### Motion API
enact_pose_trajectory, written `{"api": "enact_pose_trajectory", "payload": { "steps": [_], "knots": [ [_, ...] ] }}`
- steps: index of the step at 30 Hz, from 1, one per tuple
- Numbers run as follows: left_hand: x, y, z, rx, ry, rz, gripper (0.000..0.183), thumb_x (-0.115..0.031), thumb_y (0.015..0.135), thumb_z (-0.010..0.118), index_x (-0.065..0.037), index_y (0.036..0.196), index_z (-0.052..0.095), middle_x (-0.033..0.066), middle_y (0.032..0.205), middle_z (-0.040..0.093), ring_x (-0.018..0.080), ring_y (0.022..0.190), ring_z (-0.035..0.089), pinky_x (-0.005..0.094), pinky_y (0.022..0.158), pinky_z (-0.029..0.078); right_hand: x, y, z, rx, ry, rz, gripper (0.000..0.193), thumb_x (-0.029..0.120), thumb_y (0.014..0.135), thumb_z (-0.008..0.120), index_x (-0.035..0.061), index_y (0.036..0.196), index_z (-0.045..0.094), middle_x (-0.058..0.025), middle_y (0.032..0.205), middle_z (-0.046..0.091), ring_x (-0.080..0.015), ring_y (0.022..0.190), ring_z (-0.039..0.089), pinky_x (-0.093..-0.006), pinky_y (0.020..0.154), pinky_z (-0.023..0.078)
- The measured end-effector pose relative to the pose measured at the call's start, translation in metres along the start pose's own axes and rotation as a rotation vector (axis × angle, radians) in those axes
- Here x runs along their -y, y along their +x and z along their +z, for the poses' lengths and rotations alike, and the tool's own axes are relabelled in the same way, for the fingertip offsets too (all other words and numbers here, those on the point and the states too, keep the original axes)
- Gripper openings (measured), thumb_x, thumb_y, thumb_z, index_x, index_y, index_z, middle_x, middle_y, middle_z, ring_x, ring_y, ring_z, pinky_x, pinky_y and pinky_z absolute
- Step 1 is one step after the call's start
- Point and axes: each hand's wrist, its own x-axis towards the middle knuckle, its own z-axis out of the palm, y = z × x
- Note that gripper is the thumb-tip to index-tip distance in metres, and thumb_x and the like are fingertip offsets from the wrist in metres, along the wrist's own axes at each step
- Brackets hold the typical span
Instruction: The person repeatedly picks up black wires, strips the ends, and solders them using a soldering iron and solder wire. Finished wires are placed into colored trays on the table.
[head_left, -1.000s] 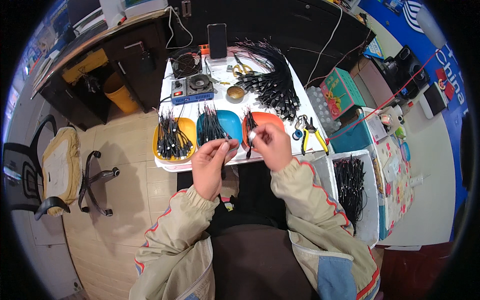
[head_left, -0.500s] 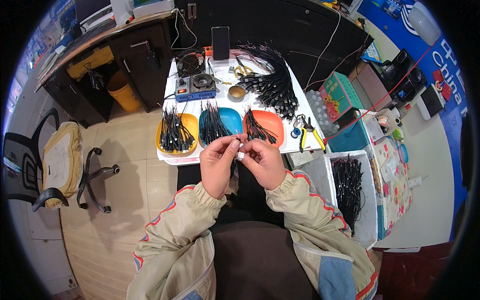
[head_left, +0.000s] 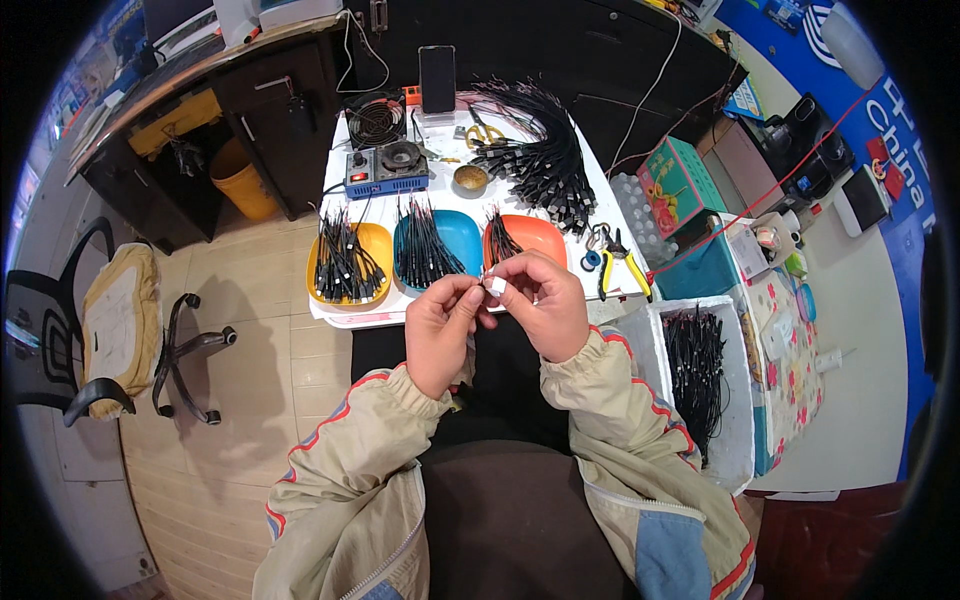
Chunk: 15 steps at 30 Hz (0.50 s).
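Observation:
My left hand (head_left: 440, 330) and my right hand (head_left: 548, 305) meet just in front of the table's near edge, fingertips nearly touching. Both are closed in a pinch. Between the right fingers shows a small white piece (head_left: 495, 286); its exact kind is too small to tell. The left thumb and forefinger pinch the end of a thin dark cable, mostly hidden by the fingers. Just beyond the hands stand three trays of short black cables with bare wire ends: a yellow tray (head_left: 382, 240), a blue tray (head_left: 462, 228) and an orange tray (head_left: 545, 236).
On the white table (head_left: 350, 318) sit a blue soldering pot (head_left: 388, 172), a round tin (head_left: 470, 178), a fan (head_left: 376, 124), a phone (head_left: 437, 80), yellow scissors (head_left: 484, 132), a black cable bundle (head_left: 545, 155) and wire strippers (head_left: 622, 270). A foam box (head_left: 738, 400) of cables stands right; a chair (head_left: 125, 330) left.
The right hand has shifted slightly right and up, and the left fingers have lowered a little. The white piece now sits higher, at the right fingertips. Trays and tools have stayed put.

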Motion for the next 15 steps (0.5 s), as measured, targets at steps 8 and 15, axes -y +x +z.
{"api": "enact_pose_trajectory", "payload": {
  "steps": [8,15],
  "knots": [
    [-0.001,0.001,0.000,0.036,-0.319,-0.177,0.011,-0.006,0.094,0.054,0.003,0.099,0.058,0.0044,0.074,0.059,0.0044,0.054,0.039,0.0183,0.048,0.030,-0.014,0.000,0.003,0.012,0.454,0.157,0.012,0.007,0.090,0.062,-0.0016,0.098,0.061,-0.0050,0.087,0.064,-0.0102,0.075,0.060,-0.0239,0.068,0.049],
    [-0.006,0.001,-0.004,0.087,-0.422,-0.253,0.012,-0.007,0.095,0.053,0.002,0.099,0.061,0.0039,0.074,0.058,0.0044,0.054,0.038,0.0182,0.048,0.029,-0.022,-0.002,0.006,0.010,0.615,0.244,0.012,0.009,0.089,0.063,0.0004,0.098,0.060,-0.0047,0.090,0.063,-0.0103,0.078,0.058,-0.0240,0.070,0.047]
  ]
}}
